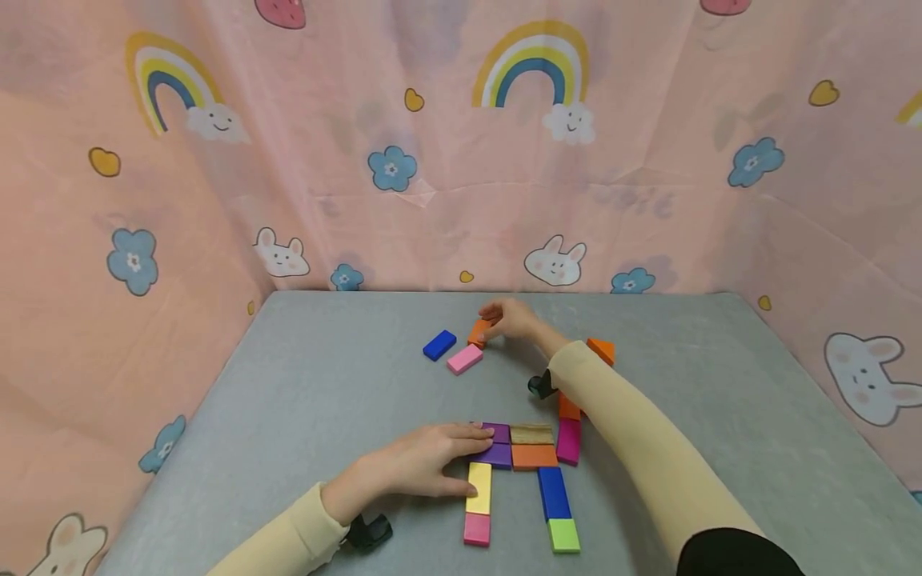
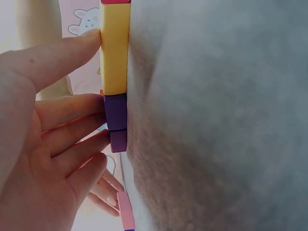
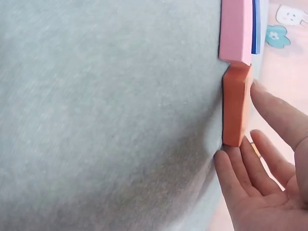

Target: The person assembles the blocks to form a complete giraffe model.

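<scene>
My left hand (image 1: 430,460) rests flat-fingered on the block figure. Its fingers touch the purple blocks (image 2: 116,113) and its thumb touches the yellow block (image 2: 115,48). Farther back, my right hand (image 1: 515,318) is at an orange block (image 3: 236,106) lying on the table. The thumb lies along that block's upper edge, and the other fingers reach loosely round its end, partly hidden behind it. A pink block (image 1: 464,359) lies end-on beside the orange one, with a blue block (image 1: 439,346) just to its left.
Below the purple blocks are a pink block (image 1: 477,529), a blue block (image 1: 555,494) and a green block (image 1: 564,536). A wood-coloured block (image 1: 531,434) and a magenta block (image 1: 568,442) sit to the right. My right sleeve (image 1: 634,432) covers part of that side. A patterned cloth (image 1: 446,232) hangs behind.
</scene>
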Tool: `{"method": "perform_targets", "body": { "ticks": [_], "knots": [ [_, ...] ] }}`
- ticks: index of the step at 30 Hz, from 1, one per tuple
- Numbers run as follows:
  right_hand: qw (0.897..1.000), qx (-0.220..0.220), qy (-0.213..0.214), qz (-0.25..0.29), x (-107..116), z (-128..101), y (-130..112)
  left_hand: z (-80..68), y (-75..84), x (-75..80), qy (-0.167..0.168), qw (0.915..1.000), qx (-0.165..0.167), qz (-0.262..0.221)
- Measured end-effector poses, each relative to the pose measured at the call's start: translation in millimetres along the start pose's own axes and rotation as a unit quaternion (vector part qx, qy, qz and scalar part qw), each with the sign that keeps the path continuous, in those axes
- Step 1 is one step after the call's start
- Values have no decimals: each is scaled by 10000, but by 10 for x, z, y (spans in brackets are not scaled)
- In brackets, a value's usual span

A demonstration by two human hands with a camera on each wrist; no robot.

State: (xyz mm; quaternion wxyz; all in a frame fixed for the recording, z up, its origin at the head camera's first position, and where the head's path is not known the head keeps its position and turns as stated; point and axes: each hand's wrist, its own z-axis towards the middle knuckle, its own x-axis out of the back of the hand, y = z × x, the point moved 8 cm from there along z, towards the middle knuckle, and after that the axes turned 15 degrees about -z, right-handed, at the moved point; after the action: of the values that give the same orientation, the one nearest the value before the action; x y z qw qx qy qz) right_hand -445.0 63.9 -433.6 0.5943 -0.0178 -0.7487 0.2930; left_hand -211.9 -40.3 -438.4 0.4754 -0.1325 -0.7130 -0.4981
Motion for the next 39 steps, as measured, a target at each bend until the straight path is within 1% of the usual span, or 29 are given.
{"method": "perform_targets", "body": {
  "ticks": [4,9,19,25,28,34,39],
  "knots": [
    [9997,146,-107,-136,-5,-30,-34,-1,-3,4,1,10000,11,-5],
    [9990,262,-117,-347,-41,-42,-52,2,0,6,-19,10000,18,-11],
    [9993,75,64,-347,-26,-58,-12,18,6,5,-40,10000,12,7],
    [9986,388,57,-346,93,-95,74,27,23,4,-43,10000,3,29],
    [9981,530,-43,-303,201,-194,146,32,29,-1,-49,10000,-16,72],
    [9955,924,-112,-158,404,-480,286,16,35,-5,-40,10000,-16,68],
    [9944,1015,-142,-257,483,-703,429,-6,51,3,-12,10000,6,43]
  ]
}}
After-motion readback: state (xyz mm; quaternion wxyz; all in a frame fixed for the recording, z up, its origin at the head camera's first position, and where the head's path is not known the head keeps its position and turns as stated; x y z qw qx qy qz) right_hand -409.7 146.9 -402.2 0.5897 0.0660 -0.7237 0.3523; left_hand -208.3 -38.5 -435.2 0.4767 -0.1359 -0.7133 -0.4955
